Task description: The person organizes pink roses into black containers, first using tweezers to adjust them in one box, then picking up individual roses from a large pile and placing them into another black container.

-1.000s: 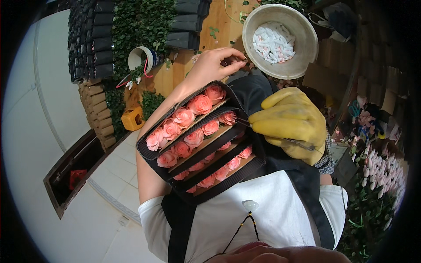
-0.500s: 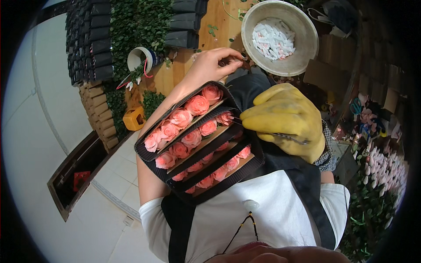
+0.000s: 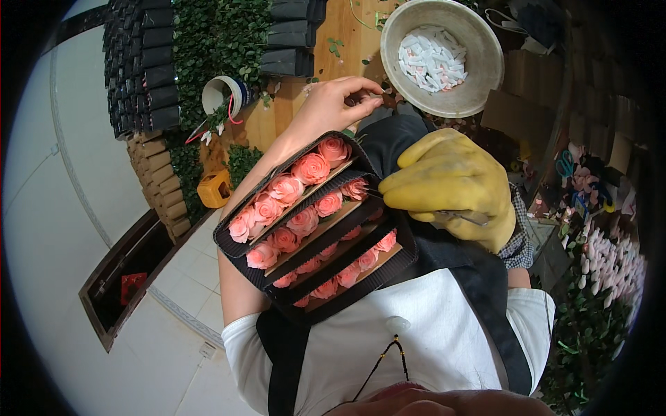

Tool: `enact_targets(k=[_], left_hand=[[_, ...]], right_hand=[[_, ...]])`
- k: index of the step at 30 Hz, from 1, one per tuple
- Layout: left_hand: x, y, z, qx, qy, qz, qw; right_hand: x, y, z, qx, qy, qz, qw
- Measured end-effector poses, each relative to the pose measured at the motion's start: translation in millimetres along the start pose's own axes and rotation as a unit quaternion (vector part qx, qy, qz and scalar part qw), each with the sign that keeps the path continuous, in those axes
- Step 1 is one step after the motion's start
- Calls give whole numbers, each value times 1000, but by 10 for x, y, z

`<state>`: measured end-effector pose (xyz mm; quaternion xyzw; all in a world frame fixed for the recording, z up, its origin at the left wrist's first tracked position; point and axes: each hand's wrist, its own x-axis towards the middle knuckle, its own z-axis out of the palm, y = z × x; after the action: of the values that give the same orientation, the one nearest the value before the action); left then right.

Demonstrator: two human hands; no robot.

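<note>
A bundle of pink roses in rows, parted by brown card and black corrugated wrap, lies across my left forearm against my chest. My left hand is bare and reaches past the bundle's far end. Its fingers curl loosely, the thumb and forefinger tips a little apart, and I see nothing between them. On my right hand is a yellow glove, closed around slim metal tweezers. Their tip points at the rose at the right end of the second row; whether it touches is hard to tell.
Beyond my hands stands a round basin of white and pinkish pieces. A white bucket lies tipped beside a yellow plastic piece. Black-wrapped bundles with green leaves line the far left. Pale pink buds stand at right.
The gloved hand has shifted very slightly, and the tweezers' rear end is turned a little differently. My left hand and the bundle stay almost where they were.
</note>
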<state>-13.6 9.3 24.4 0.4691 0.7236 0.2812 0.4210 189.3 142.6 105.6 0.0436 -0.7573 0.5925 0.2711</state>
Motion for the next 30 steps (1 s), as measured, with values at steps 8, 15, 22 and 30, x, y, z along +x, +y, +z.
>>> enact_targets(k=[8, 15, 22, 30], left_hand=[[6, -11, 57, -1, -8, 0, 1000], [-30, 14, 76, -1, -5, -2, 1000], [-34, 3, 104, -2, -6, 10, 1000], [-44, 43, 81, -14, -7, 13, 1000]], right_hand=[[-14, 22, -20, 12, -7, -5, 1000], [-30, 32, -43, 37, -11, -10, 999], [-74, 41, -62, 59, -2, -7, 998], [-168, 34, -129, 165, 105, -8, 981]])
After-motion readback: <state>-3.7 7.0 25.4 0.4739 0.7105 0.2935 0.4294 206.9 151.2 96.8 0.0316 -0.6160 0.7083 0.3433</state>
